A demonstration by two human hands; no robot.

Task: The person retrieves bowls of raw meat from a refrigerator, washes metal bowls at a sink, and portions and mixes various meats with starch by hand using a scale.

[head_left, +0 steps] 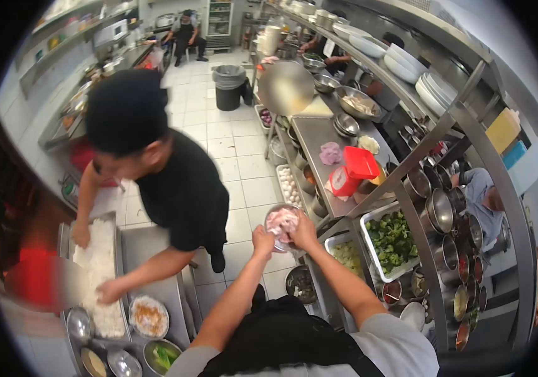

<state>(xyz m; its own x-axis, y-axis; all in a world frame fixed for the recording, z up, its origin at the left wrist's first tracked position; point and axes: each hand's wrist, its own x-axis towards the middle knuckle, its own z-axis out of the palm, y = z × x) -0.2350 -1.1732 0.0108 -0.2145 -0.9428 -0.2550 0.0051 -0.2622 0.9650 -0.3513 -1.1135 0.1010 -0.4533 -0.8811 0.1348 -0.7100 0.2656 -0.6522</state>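
A metal bowl [284,246] of pale pink raw meat pieces [281,221] is held out in front of me above the floor. My left hand [263,241] is closed on the bowl's left side. On the opposite side, my right hand [303,232] grips it, with its thumb over the rim near the meat. The fingers beneath the bowl are hidden. Just right of the bowl is the edge of the metal worktable [316,141], where a red kitchen scale [343,181] and a pink lump [330,153] rest.
At left, a co-worker [181,182] reaches over a tray of white food [102,251]; a bowl with orange topping [149,316] is nearby. A broccoli tray [389,237], an egg tray [288,185] and a slanted steel post [432,151] are at right. A bin [228,88] stands farther down the aisle.
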